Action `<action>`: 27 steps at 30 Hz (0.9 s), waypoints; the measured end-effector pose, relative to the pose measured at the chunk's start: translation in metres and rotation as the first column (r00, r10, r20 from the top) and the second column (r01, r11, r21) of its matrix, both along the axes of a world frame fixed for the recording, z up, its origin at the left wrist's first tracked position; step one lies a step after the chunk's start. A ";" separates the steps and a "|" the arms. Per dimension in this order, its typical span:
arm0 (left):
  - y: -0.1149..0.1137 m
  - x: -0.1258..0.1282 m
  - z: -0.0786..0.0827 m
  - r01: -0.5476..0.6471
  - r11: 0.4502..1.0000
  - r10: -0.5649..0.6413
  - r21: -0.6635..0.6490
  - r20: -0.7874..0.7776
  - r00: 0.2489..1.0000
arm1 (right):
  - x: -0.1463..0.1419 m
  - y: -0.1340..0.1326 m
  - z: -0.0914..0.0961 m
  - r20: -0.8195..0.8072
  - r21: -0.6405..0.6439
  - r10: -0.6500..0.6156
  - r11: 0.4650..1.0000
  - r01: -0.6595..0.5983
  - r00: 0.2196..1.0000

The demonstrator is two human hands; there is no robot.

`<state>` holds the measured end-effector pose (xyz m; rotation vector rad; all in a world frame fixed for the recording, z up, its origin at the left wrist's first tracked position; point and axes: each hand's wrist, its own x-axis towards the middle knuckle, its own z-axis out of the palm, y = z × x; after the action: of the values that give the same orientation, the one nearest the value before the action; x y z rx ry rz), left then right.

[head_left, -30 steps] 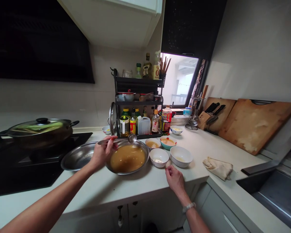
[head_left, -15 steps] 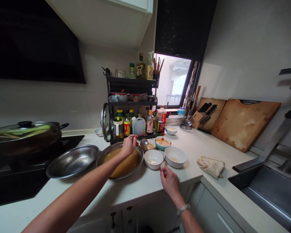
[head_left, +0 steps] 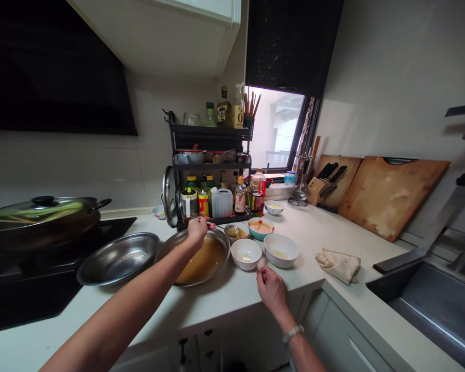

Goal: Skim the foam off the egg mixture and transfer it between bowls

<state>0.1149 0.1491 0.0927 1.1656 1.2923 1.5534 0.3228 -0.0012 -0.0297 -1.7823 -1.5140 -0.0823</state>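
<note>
My left hand point(head_left: 198, 231) is closed around the handle of a metal spoon point(head_left: 233, 232), reaching over a steel basin point(head_left: 228, 257) of brown liquid. The spoon's head is at a small bowl point(head_left: 245, 237) of light brown liquid behind the basin's right side. At the counter's front edge, my right hand point(head_left: 270, 287) is closed with its fingers curled; whatever they may hold is hidden. Just beyond it stand a white bowl with a dark rim point(head_left: 246, 262), holding pale pieces, and a larger white bowl point(head_left: 282, 258) with a little pale content. A turquoise bowl point(head_left: 261, 235) holds orange-pink liquid.
An empty-looking steel basin point(head_left: 120, 274) sits left, beside the hob with a lidded pan point(head_left: 42, 222). Behind stands a black rack point(head_left: 211, 166) of bottles. A folded cloth point(head_left: 339, 266), wooden cutting boards point(head_left: 391, 196), a knife block point(head_left: 318, 190) and a sink point(head_left: 434, 315) are right.
My left hand has moved slightly left and down. The spoon's head has lowered from above the small bowl's left rim into the bowl. My right hand stays nearly where it was.
</note>
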 end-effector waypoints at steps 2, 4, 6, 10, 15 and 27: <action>-0.002 -0.002 0.004 -0.019 1.000 0.020 -0.024 0.060 0.998 | 0.000 0.000 -0.001 0.005 0.001 -0.001 1.000 0.001 1.000; -0.004 -0.005 0.009 -0.029 0.999 0.033 -0.040 0.109 0.993 | 0.000 0.000 -0.001 0.012 0.008 0.002 1.000 -0.002 1.000; -0.008 -0.009 0.015 -0.031 0.998 0.038 -0.046 0.147 0.988 | 0.001 0.000 -0.001 0.017 0.017 0.008 1.000 -0.009 1.000; -0.019 -0.024 0.029 -0.020 0.999 0.028 -0.040 0.194 0.981 | 0.002 0.000 -0.002 0.021 0.020 0.014 1.000 -0.015 1.000; -0.044 -0.057 0.046 -0.002 1.000 0.004 -0.009 0.198 0.980 | 0.003 0.001 -0.001 0.012 0.015 0.031 0.999 -0.031 0.999; -0.114 -0.136 0.026 0.207 0.922 0.028 0.328 -0.589 0.808 | 0.004 0.002 -0.005 -0.007 0.092 0.049 0.995 -0.048 0.999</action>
<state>-0.0214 0.0346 0.1189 2.0521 1.3070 1.4585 0.3267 0.0009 -0.0346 -1.6702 -1.5218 -0.1174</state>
